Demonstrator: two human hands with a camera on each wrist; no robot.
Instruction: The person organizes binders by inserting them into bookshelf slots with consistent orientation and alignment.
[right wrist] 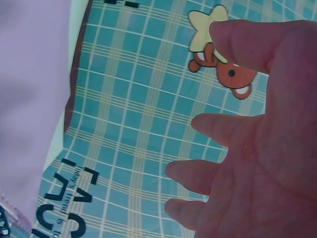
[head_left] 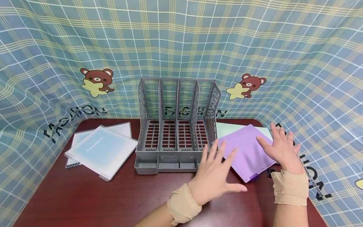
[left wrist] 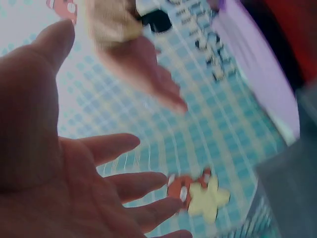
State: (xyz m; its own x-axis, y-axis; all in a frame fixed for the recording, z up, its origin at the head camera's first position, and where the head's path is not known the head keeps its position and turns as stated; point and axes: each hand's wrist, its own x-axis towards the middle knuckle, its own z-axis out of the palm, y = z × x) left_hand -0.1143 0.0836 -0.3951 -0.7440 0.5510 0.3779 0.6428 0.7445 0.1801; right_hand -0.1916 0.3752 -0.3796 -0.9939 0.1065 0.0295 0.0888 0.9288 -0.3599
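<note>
My left hand [head_left: 211, 176], fingers spread, hovers in front of the right end of a grey desk file organizer [head_left: 175, 156] and overlaps its front tray in the head view. My right hand [head_left: 282, 151] is spread too, over the right edge of a purple spiral notebook [head_left: 245, 151]. Neither hand holds anything; both palms show bare in the wrist views. The purple notebook lies at an angle on a pale green notebook [head_left: 227, 127], which it mostly covers. In the right wrist view the purple cover [right wrist: 29, 99] stands to the left of my fingers.
On the left of the dark red table [head_left: 99, 201] a white-and-blue spiral notebook [head_left: 102, 151] lies across another pale notebook [head_left: 122, 129]. The organizer has several upright slots and small front compartments. A plaid cloth [head_left: 181, 41] with bear prints hangs behind and at both sides.
</note>
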